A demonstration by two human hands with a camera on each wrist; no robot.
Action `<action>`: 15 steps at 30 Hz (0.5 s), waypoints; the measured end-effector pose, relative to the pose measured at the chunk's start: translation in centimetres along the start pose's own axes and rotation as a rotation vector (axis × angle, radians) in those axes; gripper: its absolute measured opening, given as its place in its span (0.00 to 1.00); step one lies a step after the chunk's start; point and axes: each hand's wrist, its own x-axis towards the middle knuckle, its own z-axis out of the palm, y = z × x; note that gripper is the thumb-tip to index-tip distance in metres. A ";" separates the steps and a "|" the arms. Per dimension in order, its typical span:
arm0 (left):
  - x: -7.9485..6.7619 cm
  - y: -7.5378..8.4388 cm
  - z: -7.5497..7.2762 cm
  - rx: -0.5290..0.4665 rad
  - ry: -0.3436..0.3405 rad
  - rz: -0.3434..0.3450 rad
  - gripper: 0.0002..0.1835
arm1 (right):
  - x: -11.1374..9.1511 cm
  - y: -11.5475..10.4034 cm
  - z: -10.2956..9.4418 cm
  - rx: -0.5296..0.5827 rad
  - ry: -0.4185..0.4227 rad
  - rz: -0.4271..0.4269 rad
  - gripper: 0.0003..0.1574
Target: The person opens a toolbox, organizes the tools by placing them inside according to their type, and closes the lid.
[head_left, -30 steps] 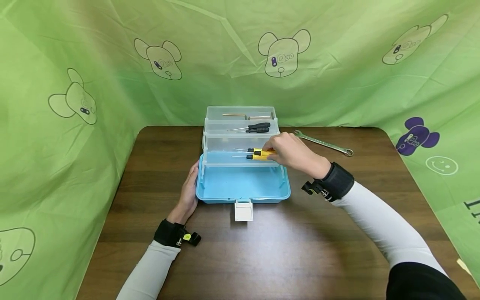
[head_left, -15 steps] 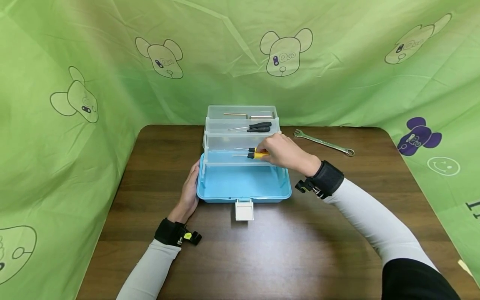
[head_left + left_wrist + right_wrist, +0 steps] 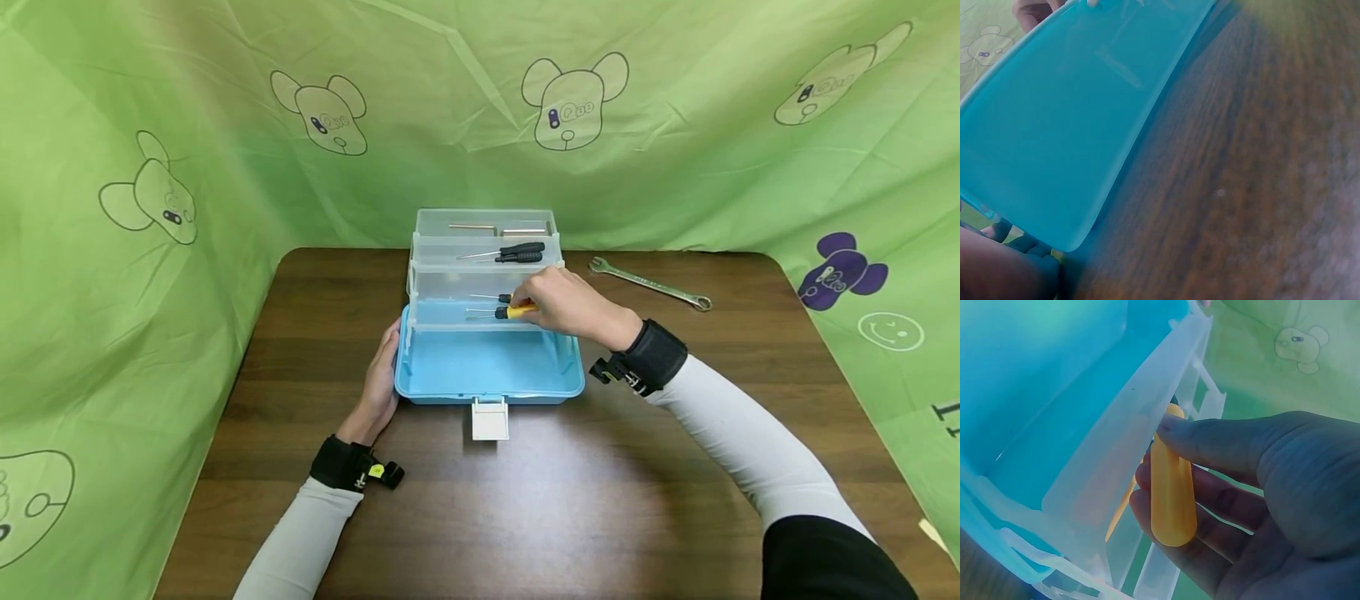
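A light-blue toolbox (image 3: pixel 487 398) stands with its clear tiered trays (image 3: pixel 442 315) folded out behind the base. Over the lowest tray my right hand (image 3: pixel 573 307) pinches a yellow-handled screwdriver (image 3: pixel 1172 487) between thumb and fingers, its shaft pointing left in the head view. Another yellow handle (image 3: pixel 1121 511) shows past the tray wall in the right wrist view. One more dark-collared screwdriver (image 3: pixel 491 297) lies partly covered by that hand. My left hand (image 3: pixel 378 387) rests along the box's left side, its fingers (image 3: pixel 1007 237) at the corner in the left wrist view.
Two black screwdrivers (image 3: pixel 519 252) lie in the middle tray. Several L-shaped hex keys (image 3: pixel 472 226) are in the top tray. A combination wrench (image 3: pixel 651 284) lies on the wooden table (image 3: pixel 637 500) to the right. The white latch (image 3: pixel 490 421) hangs at the front; a green cloth (image 3: pixel 450 125) closes the back.
My right hand has moved left and slightly down over the lowest tray with the yellow-handled screwdriver, then shifted little in the last half second. My left hand stays at the box's side.
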 end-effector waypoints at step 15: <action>0.0 0.0 0.0 0.000 -0.003 -0.002 0.32 | -0.1 -0.1 -0.1 0.001 -0.014 0.031 0.06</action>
